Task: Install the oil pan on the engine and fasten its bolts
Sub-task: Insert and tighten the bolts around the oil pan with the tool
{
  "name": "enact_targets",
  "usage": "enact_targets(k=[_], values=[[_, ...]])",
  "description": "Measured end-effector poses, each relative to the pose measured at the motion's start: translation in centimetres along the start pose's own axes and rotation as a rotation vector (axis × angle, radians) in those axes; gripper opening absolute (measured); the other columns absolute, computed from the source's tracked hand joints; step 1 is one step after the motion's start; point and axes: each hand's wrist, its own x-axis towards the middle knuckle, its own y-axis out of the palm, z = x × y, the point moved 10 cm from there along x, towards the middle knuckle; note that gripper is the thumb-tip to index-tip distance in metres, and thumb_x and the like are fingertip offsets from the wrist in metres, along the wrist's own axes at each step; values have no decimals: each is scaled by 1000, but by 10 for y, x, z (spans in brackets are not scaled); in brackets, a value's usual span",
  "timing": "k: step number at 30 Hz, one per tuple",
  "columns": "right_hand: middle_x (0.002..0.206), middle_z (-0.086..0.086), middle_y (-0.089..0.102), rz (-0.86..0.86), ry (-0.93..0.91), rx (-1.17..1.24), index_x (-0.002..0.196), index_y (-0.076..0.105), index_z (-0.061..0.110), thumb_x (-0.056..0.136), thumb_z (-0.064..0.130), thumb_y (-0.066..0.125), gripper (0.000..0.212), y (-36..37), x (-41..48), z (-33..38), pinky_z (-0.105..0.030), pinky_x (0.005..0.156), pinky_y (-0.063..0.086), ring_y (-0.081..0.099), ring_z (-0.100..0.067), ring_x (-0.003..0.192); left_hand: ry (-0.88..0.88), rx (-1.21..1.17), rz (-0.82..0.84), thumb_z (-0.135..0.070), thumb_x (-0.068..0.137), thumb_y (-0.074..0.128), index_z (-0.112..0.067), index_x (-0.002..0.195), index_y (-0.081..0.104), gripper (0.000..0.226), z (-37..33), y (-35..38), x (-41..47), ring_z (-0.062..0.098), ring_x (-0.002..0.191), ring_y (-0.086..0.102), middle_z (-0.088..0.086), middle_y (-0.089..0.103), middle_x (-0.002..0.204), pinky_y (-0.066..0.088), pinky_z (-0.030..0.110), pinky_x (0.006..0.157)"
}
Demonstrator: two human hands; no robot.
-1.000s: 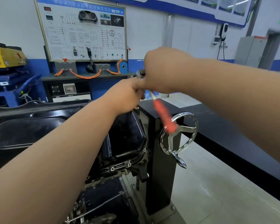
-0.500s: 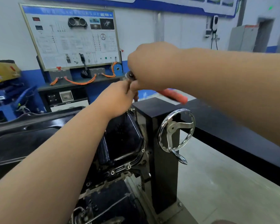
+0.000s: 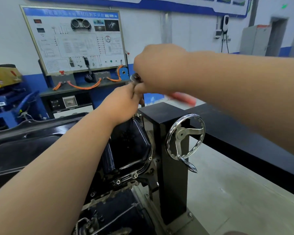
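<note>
The black oil pan (image 3: 131, 143) sits on the engine (image 3: 112, 197), held in a black stand (image 3: 161, 112). Bolts (image 3: 135, 175) show along its near flange. A ratchet wrench with a chrome head (image 3: 135, 77) and a blurred red handle (image 3: 183, 97) stands over the pan's far edge. My right hand (image 3: 159, 70) grips the wrench near its head. My left hand (image 3: 124, 102) curls around the extension shaft just below the head. The socket and the bolt under it are hidden by my hands.
A chrome handwheel (image 3: 185, 136) sticks out of the stand's right side. A black beam (image 3: 244, 136) runs off to the right. A training panel with orange cables (image 3: 75, 39) stands behind, and blue and yellow equipment (image 3: 5, 85) at left.
The red handle has swung up from pointing down toward the handwheel to pointing out to the right. Both hands stayed on the wrench.
</note>
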Motion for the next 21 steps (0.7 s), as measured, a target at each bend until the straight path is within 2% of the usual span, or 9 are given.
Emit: enact_targets(k=[2,4,7,10,12,14,17,19,21], values=[[76,1,45,-85,-196,-177,78,56,15,89,18,52,12,-8,-1,12,-32,68,30,46,-27,101,-3,1,-4,-32,101,33,-20,95,62,32,-1,1,1,-4,70,53,-18,60,79,36,11,59],[86,0,45,-113,-251,-222,91,60,17,87,9,51,12,-6,-3,19,-33,73,25,42,-28,109,12,13,-11,-33,102,34,-19,93,62,33,-2,2,2,-5,66,51,-21,58,74,33,10,55],[68,0,40,-80,-20,-127,66,43,12,89,23,52,27,-1,2,5,-29,61,30,49,-25,75,-4,0,-25,-27,101,36,-21,85,62,31,-2,-3,-1,0,68,53,-17,59,75,36,17,57],[63,0,39,56,283,204,60,37,18,89,57,45,49,20,-1,-16,-26,47,22,36,-15,53,-81,-49,10,-6,93,37,-5,87,62,26,-2,0,-4,26,83,61,13,66,88,42,36,65],[61,0,41,59,216,213,59,39,18,86,60,46,51,19,0,-9,-25,46,23,37,-15,53,-106,-84,27,-6,94,36,-5,105,65,31,3,3,-4,11,93,62,5,68,104,40,21,69],[64,-2,46,30,12,61,63,47,16,87,50,53,42,8,0,2,-27,47,30,49,-21,65,-61,-77,32,-18,98,36,-13,101,67,31,1,4,-4,-4,73,56,-15,65,85,37,14,62],[90,-2,54,2,-304,-225,94,62,18,89,24,54,11,2,-3,13,-38,64,43,46,-26,102,-19,-63,16,-31,102,35,-15,93,64,34,-4,5,-2,-15,57,50,-19,54,57,33,5,50],[92,0,47,20,-284,-200,98,61,20,87,19,55,12,6,-4,13,-36,63,39,50,-27,94,6,-44,10,-33,102,35,-17,91,63,34,-5,6,-1,-18,55,48,-19,53,59,33,2,50],[79,-1,47,15,-88,-94,76,55,15,90,26,52,18,8,-2,5,-29,50,33,51,-25,68,15,-77,-2,-32,101,36,-23,88,62,30,-4,3,-2,-17,58,50,-18,57,67,34,2,51]])
